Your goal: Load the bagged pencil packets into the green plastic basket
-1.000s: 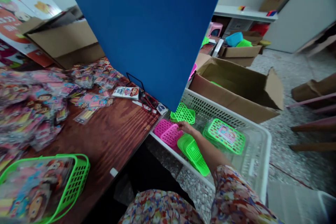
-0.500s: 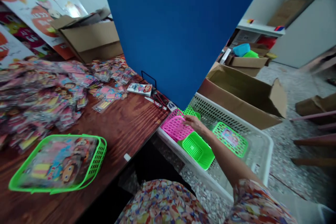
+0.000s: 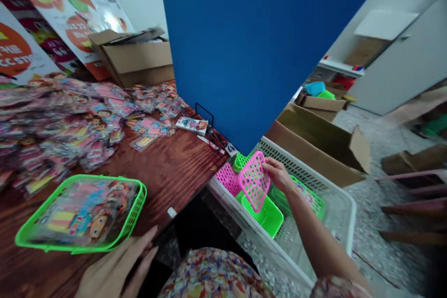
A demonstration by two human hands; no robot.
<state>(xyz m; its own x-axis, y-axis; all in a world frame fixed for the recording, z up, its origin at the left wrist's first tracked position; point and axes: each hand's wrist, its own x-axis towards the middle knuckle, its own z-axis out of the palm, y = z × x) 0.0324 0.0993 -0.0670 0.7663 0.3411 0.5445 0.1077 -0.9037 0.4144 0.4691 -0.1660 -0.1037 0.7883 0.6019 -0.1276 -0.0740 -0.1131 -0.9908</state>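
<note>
My right hand (image 3: 279, 176) grips the edge of a pink perforated plastic lid (image 3: 252, 185), held tilted above a white crate (image 3: 344, 212). Beneath it, in the crate, are a pink basket (image 3: 226, 178) and a green basket (image 3: 274, 221). A green lid (image 3: 316, 200) with a picture label lies behind my wrist. At the table's near edge my left hand (image 3: 118, 265) is open, fingers stretched out, beside a green basket (image 3: 139, 205). Clear packs with cartoon figures (image 3: 87, 216) fill that basket.
A heap of small cartoon packs (image 3: 66, 121) covers the table's left side. A blue panel (image 3: 258, 46) rises at the table's far right corner, near scissors (image 3: 215, 142) and a small box (image 3: 192, 125). An open carton (image 3: 321, 142) stands beyond the crate.
My right hand has lifted the pink lid up from the crate and tilted it. My left hand has come into view at the bottom left. The view has shifted slightly.
</note>
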